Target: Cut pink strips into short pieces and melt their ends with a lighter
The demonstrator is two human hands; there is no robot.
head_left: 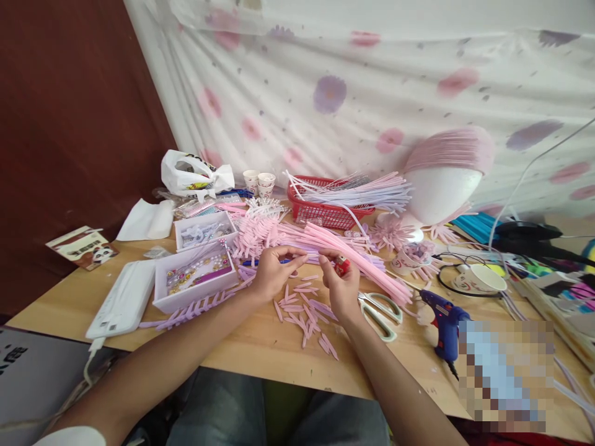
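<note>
My left hand (277, 271) is closed in a pinch at the middle of the table, its fingertips on a short pale-lilac piece of pipe cleaner (310, 256). Just to the right, my right hand (343, 288) faces it, thumb and fingers closed around a small red lighter (343, 266); whether it also grips the pipe cleaner piece I cannot tell. Below both hands lie several short pink pipe cleaner pieces (304, 316), scattered loosely. A bundle of long pink pipe cleaners (357, 257) runs behind my right hand. Scissors (380, 314) with pale handles rest beside my right wrist.
White boxes of beads (162, 291) and a white power bank (121, 297) are on the left. Behind stands a red basket (325, 215) of pipe cleaners. To the right are a white foam head (439, 189), a blue glue gun (445, 325) and a paper cup (481, 280).
</note>
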